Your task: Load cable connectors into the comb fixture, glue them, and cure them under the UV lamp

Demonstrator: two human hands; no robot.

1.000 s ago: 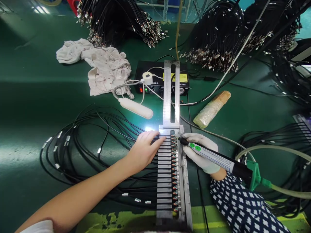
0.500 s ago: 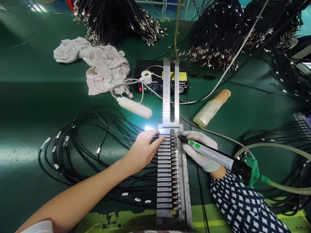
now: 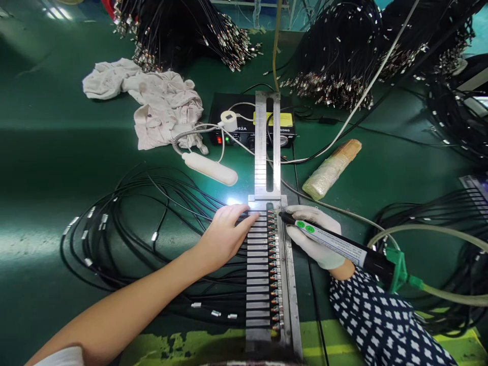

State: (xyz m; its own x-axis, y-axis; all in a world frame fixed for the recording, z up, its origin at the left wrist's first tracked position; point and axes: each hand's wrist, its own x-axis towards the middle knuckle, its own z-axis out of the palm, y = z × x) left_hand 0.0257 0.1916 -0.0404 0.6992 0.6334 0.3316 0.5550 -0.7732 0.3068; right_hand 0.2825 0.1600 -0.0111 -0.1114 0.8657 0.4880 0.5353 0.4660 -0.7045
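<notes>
A slotted metal jig (image 3: 288, 290) lies lengthwise before me, with black cables (image 3: 114, 278) set in its slots from the left. Small cable ends with exposed coloured wires and metal connectors (image 3: 275, 292) line its right side. My left hand (image 3: 223, 234), bare, rests on the upper slots with fingers and thumb stretched out and apart. In a white glove, my right hand (image 3: 324, 258) is wrapped round a black dispensing syringe (image 3: 343, 245) with a white label and green stickers. The syringe's tip points left at the uppermost connectors; whether it touches them I cannot tell.
Behind the jig sits a black controller box (image 3: 236, 137). A white lamp (image 3: 210, 169) shines near my left hand. A crumpled cloth (image 3: 168, 107), a wrapped roll (image 3: 331, 170) and cable bundles (image 3: 339, 56) lie around. A hose (image 3: 453, 295) trails from the syringe's green cap (image 3: 399, 269).
The view has shifted very slightly. Both hands and the syringe stay practically where they were.
</notes>
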